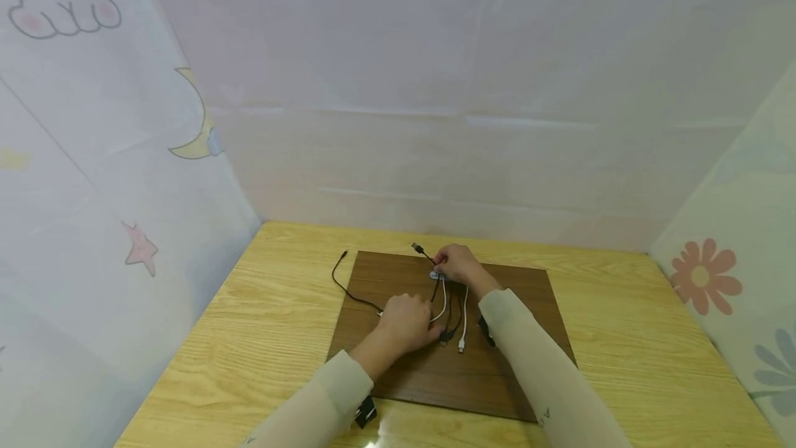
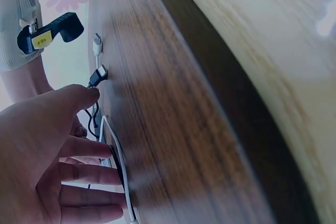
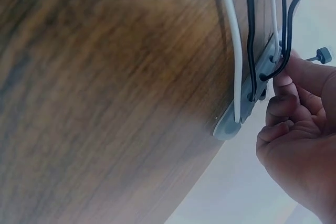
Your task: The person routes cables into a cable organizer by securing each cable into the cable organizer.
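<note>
A grey cable organizer [image 3: 227, 128] lies along the far part of a brown wooden board [image 1: 435, 379], with several black and white cables seated in its slots. My right hand [image 1: 459, 265] pinches a black USB cable at the organizer; its plug [image 1: 417, 248] sticks out beyond the fingers. On the near side, my left hand [image 1: 405, 323] lies over the board with fingers extended, touching a white cable [image 2: 116, 148] and a black one beside it. Close to the left thumb is a black USB connector [image 2: 98, 75]. A white connector [image 1: 461, 346] lies to its right.
A thin black cable [image 1: 345, 289] runs off the board's left edge onto the light wooden table [image 1: 224, 337]. Printed sheets [image 1: 373, 88] stand around the back and sides. Each wrist carries a black camera mount [image 2: 58, 29].
</note>
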Demonstrator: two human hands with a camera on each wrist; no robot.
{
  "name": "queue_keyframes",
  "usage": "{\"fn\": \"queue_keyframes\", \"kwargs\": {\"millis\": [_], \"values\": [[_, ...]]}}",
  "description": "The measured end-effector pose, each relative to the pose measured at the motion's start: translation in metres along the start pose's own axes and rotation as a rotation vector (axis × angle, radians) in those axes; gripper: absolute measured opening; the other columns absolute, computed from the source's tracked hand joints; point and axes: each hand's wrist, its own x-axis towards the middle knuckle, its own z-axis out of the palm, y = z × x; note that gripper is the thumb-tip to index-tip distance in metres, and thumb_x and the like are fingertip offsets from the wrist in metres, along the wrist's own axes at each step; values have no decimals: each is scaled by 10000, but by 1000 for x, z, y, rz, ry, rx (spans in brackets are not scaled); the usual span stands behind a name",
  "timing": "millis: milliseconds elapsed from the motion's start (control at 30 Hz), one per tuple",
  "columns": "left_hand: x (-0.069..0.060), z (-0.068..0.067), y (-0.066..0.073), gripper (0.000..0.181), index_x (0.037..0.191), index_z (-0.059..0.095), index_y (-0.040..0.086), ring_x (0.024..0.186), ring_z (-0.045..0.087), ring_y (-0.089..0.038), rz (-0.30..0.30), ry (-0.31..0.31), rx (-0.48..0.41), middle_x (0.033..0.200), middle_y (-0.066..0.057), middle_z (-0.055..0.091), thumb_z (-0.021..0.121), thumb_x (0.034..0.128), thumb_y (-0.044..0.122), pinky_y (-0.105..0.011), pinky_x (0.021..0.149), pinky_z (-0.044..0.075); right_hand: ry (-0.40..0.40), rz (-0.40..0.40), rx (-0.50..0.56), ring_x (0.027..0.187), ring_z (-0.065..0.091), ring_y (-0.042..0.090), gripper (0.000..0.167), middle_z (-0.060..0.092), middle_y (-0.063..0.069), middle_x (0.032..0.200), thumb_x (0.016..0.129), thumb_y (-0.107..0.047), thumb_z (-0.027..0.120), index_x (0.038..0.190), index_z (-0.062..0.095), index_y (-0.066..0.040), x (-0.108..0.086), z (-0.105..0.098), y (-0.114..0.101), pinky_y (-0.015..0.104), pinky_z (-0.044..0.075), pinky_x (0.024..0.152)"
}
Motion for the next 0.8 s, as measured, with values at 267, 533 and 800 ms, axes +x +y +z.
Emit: {"fn": "queue_keyframes", "kwargs": {"millis": [267, 533, 800], "values": [[1, -1, 0, 574, 951, 744, 174, 740, 641, -174, 0, -15, 1, 854, -2, 664, 514, 940, 701, -340, 591, 538, 13, -11, 2, 849, 626, 219, 66, 704, 56, 915, 947, -107, 701, 977, 727, -54, 1, 2, -5, 396, 529, 801], [-1, -4, 3, 599, 967, 749, 156, 780, 649, -184, 4, -33, 5, 883, -18, 678, 480, 963, 691, -347, 615, 551, 13, -21, -11, 855, 630, 213, 62, 706, 50, 922, 953, -112, 699, 977, 724, -60, 1, 3, -5, 391, 531, 795], [-2, -9, 2, 589, 789, 734, 163, 743, 653, -186, -2, -29, -28, 832, -6, 689, 509, 956, 681, -338, 586, 549, 15, -4, -35, 871, 637, 227, 54, 707, 52, 933, 943, -124, 715, 960, 731, -76, 0, 1, -9, 403, 538, 801]]}}
